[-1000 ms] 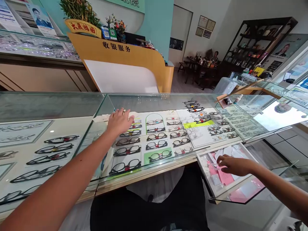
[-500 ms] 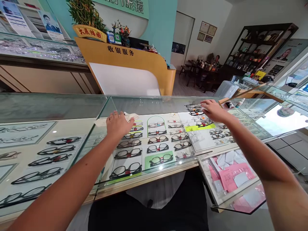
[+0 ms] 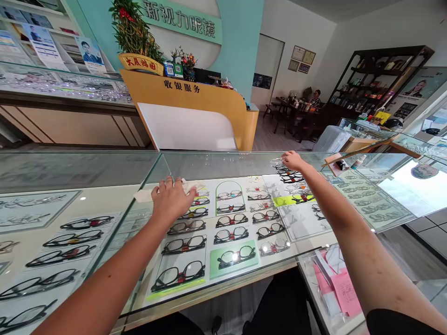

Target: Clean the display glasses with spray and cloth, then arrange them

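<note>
My left hand (image 3: pixel 172 197) rests on a pale wiping cloth (image 3: pixel 144 195) on the glass countertop, fingers spread. The cloth shows on both sides of the hand. Toward the far edge of the counter, my right hand (image 3: pixel 292 160) has its fingers curled at a pair of thin-framed eyeglasses (image 3: pixel 277 161); the fingertips are partly hidden. Just below that hand, several dark-framed eyeglasses (image 3: pixel 291 177) stand in a row. Under the glass between my arms, more eyeglasses (image 3: pixel 230 219) lie in columns on white and green panels.
An open drawer (image 3: pixel 354 321) with pink slips and plastic bags juts out at the lower right. A small bottle (image 3: pixel 358 161) stands on the right. Beyond the counter are an orange cashier desk (image 3: pixel 195 100) and a seated person (image 3: pixel 315 98) at a far table.
My right hand has moved left to the far row of eyeglasses. My left hand stays on the cloth. The camera view has tilted up slightly.
</note>
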A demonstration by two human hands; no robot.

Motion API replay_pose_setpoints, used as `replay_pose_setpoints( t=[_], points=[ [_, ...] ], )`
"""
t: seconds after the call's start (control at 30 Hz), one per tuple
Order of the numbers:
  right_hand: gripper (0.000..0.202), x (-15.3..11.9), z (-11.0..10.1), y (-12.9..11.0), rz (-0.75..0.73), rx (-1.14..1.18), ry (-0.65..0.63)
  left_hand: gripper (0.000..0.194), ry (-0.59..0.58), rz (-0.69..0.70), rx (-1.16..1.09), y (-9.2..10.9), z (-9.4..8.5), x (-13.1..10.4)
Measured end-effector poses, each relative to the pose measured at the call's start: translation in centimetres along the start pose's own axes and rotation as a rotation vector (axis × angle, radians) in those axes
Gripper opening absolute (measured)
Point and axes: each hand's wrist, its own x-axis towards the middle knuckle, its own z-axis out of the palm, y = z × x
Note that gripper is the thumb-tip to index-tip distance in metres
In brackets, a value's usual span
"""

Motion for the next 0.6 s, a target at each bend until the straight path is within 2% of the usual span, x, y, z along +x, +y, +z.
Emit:
replay_pose_setpoints(
  t=[0.17, 0.27, 0.33, 0.47, 0.6],
  points=[
    [0.03, 0.0, 0.1, 0.1, 0.027, 0.026, -0.015, 0.09, 0.001, -0.004, 0.005, 0.0, 0.1, 0.0],
    [0.026, -1.2, -1.2, -0.6, 0.057, 0.052, 0.041, 0.089, 0.004, 0.004, 0.009, 0.0, 0.0, 0.0],
    [0.029, -2.6, -2.6, -1.4, 0.096, 0.068, 0.114, 0.089, 0.0, 0.007, 0.004, 0.0, -0.1, -0.1],
    [0.054, -7.7, -6.1, -4.4, 0.166, 0.105, 0.254, 0.091, -0.015, -0.003, -0.01, 0.1, -0.2, -0.2],
    [0.075, -15.9, -8.6, -9.5, 0.155, 0.18, 0.264, 0.09, -0.011, 0.001, -0.023, 0.4, -0.4, -0.4]
  ],
)
